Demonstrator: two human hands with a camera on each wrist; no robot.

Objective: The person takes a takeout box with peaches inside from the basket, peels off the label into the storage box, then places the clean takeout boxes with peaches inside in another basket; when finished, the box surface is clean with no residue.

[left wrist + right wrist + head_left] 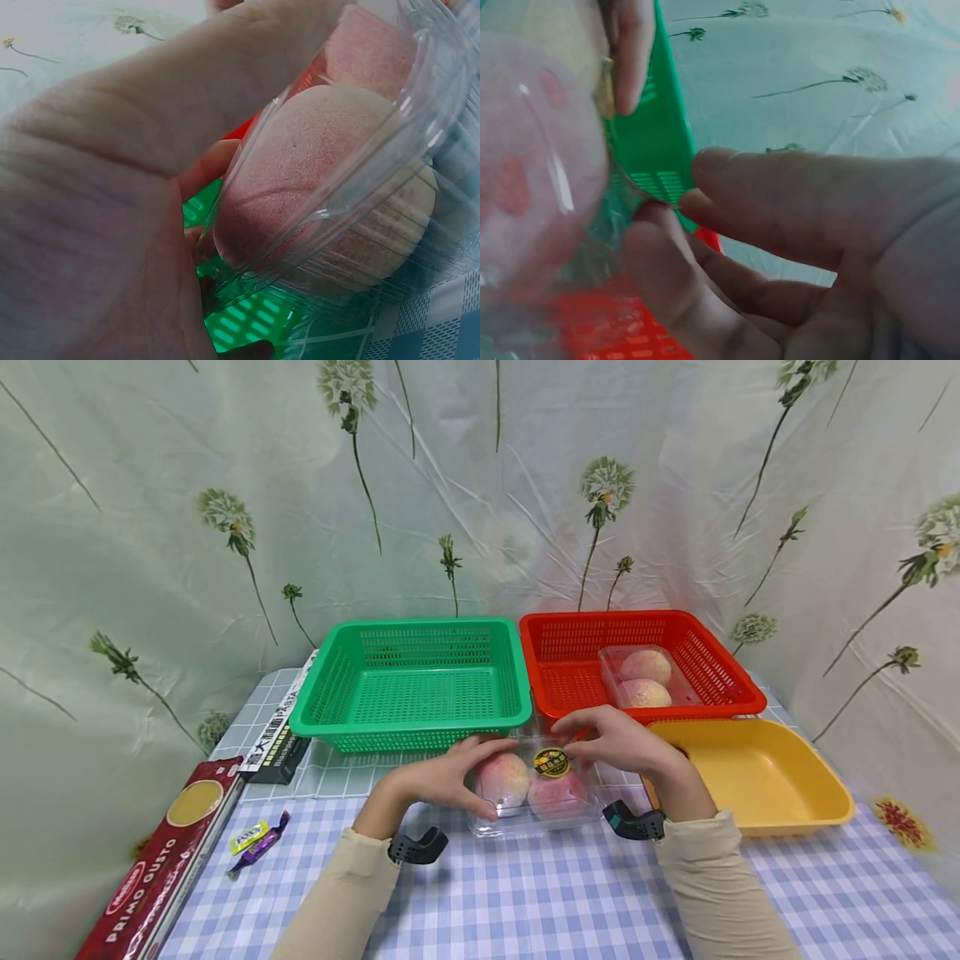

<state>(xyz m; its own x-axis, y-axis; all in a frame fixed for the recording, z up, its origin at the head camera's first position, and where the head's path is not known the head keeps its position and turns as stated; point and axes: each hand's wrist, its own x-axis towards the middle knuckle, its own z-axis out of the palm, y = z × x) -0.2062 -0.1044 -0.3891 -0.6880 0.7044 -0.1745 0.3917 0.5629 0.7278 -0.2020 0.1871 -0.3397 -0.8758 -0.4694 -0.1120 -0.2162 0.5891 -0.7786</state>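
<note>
A clear plastic box (517,827) holding two pink peaches (502,779) lies in front of the green basket. My left hand (450,774) grips its left end, with the thumb at the front and the fingers toward the back. The left wrist view shows a peach (300,180) close up through the plastic. A round black-and-gold sticker (552,762) is on the lid. My right hand (618,742) is at the box's back right, beside the sticker. In the right wrist view, its bent fingertips (660,217) meet at a thin edge of the package.
The green basket (412,727) and red basket (547,702) stand behind; the red one holds another box of peaches (647,668). A yellow tray (757,777) is at right. At left lie a red pasta box (168,852), a black-and-white pasta box (281,756), and yellow (249,837) and purple candies (260,847).
</note>
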